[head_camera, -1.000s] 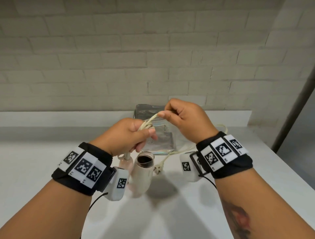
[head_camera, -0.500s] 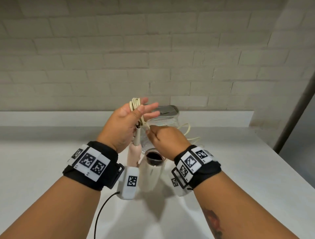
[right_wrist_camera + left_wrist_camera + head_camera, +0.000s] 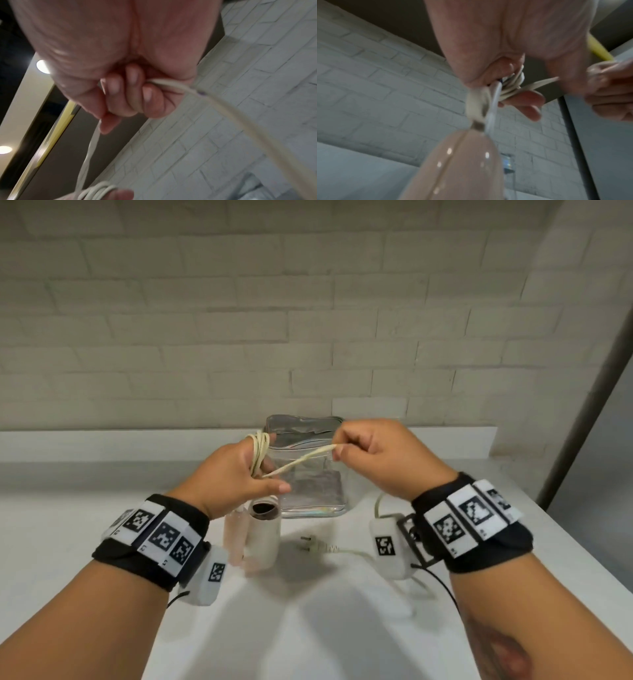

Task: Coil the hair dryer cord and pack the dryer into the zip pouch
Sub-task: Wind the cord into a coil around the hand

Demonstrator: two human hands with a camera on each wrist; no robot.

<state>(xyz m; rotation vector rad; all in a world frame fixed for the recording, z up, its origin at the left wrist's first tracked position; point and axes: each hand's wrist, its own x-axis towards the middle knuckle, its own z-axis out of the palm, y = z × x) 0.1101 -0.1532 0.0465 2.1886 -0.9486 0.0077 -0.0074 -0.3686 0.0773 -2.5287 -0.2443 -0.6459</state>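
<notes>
The person's left hand served as a spool: several turns of the thin cream-coloured flat power cord sat wound round its fingers, which curled onto the bundle, apparently so the coil kept its shape while more was added. The right hand pinched one strand of the cord between thumb and curled fingers and held it taut out to the right, probably to feed the next turn without slack. One small pale pink and cream hair dryer hung upright below the left hand from its cord end, nozzle up, low over the white countertop; whether it touched the surface was not clear. The rest of the cord ran down from the right hand to one cream two-pin plug lying on the counter, so some length still looked uncoiled. One clear plastic zip pouch stood just behind the hands, near the white brick wall, close enough for packing. Whether its zip was open could not be told.
</notes>
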